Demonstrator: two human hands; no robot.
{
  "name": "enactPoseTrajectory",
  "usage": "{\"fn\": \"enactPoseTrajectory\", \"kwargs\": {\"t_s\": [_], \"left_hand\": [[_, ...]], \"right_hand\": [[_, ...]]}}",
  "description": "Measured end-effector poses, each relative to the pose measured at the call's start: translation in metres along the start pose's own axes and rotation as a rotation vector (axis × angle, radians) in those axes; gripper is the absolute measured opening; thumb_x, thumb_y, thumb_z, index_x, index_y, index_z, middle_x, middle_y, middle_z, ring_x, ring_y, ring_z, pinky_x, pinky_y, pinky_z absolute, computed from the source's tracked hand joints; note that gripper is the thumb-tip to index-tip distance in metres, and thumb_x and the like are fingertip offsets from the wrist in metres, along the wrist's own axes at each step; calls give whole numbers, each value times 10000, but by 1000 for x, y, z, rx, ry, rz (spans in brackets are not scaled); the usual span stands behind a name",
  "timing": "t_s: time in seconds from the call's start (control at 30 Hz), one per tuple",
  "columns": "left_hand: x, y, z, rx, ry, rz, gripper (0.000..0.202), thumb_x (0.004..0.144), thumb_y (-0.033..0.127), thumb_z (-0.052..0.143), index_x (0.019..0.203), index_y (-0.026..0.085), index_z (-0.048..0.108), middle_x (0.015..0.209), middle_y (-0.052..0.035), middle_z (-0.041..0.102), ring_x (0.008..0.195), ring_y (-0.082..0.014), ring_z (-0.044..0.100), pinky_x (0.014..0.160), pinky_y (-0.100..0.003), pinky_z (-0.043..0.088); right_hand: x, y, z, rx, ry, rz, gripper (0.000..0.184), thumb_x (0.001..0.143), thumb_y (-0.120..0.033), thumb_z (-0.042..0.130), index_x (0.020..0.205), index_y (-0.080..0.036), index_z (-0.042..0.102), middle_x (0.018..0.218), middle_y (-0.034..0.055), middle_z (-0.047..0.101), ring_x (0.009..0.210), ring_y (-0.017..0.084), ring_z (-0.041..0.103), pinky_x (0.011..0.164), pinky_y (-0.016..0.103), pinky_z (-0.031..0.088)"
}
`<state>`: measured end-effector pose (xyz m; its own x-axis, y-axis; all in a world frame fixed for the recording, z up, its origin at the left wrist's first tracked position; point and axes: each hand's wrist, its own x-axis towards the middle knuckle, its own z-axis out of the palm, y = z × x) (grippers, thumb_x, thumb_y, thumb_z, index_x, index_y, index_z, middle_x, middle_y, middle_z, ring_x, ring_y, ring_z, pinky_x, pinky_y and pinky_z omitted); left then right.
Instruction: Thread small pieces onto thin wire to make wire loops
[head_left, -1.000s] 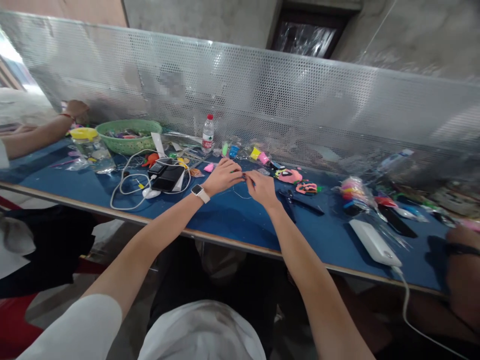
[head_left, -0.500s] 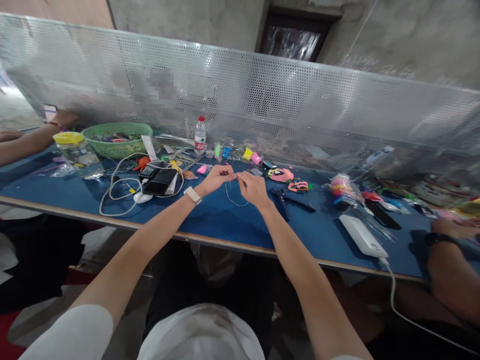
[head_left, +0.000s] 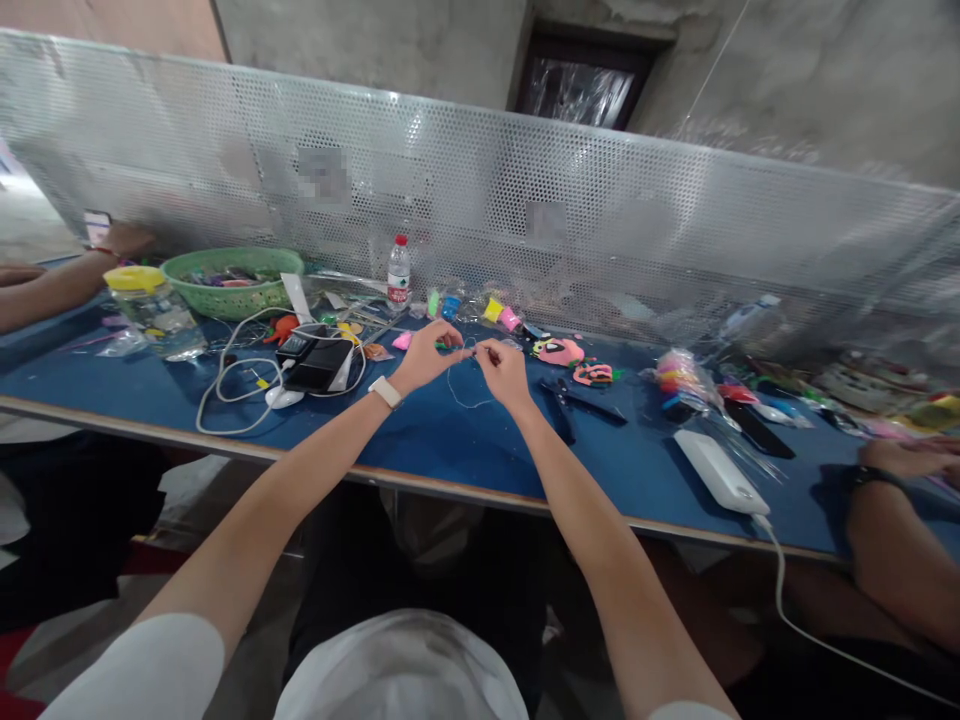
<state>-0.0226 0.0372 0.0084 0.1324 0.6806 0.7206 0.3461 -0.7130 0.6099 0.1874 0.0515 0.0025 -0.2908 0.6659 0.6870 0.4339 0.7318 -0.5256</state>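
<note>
Over the blue table, a thin pale thread [head_left: 466,404] hangs in a loose loop below my two hands. My right hand [head_left: 505,374] is closed, its thumb and forefinger pinching the thread; the exact grip point is too small to make out. My left hand [head_left: 429,358] is held close beside it, thumb stretched toward the right fingertips and the other fingers curved with a gap between. A pink clay figure [head_left: 561,351] and a pink-and-black one [head_left: 594,373] lie beyond my right hand. Dark-handled pliers [head_left: 574,402] rest to its right.
Left of my hands are a black device [head_left: 321,362] with white cables, a green basket [head_left: 232,298] and a yellow-lidded jar [head_left: 157,310]. A water bottle [head_left: 399,273] stands behind. To the right lies a white power bank [head_left: 720,470]. Other people's arms reach in at both sides.
My left fingers have spread from the pinch and moved slightly away from my right fingertips. My right hand stays pinched on the thread, and the loop still hangs.
</note>
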Motion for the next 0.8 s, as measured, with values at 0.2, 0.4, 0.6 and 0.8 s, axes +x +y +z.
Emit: {"fn": "enactPoseTrajectory", "kwargs": {"t_s": [0.2, 0.4, 0.6, 0.8], "left_hand": [[-3, 0, -8, 287, -103, 292, 223, 1016, 388, 801, 1127, 199, 760, 1185, -130, 756, 1125, -270, 719, 1052, -450, 576], [-6, 14, -7, 229, -50, 274, 307, 1050, 507, 704, 997, 205, 732, 1003, -91, 725, 808, -201, 645, 801, -373, 552], [0, 18, -5, -5, 99, -42, 667, 1057, 687, 597, 585, 217, 563, 602, -24, 531, 609, -163, 511, 633, -337, 391], [4, -2, -3, -369, -19, -554, 725, 838, 797, 826, 533, 210, 529, 516, 15, 466, 461, -99, 415, 501, -294, 316]], "right_hand": [[1, 6, 0, 10, -103, -11, 346, 1045, -437, 554, 895, -222, 779, 723, 38, 716, 638, 215, 610, 667, 342, 437], [-2, 0, 4, -238, -152, -162, 260, 1050, -255, 560, 1005, -209, 812, 880, 87, 813, 760, 244, 701, 733, 346, 472], [-8, -5, 14, -414, -249, -227, 247, 1086, -217, 574, 1106, -208, 820, 1075, 111, 859, 932, 263, 782, 746, 348, 477], [-15, -12, 17, -374, -286, -340, 335, 1142, -296, 490, 1118, -237, 819, 1037, 78, 861, 917, 223, 774, 728, 315, 470]]}}
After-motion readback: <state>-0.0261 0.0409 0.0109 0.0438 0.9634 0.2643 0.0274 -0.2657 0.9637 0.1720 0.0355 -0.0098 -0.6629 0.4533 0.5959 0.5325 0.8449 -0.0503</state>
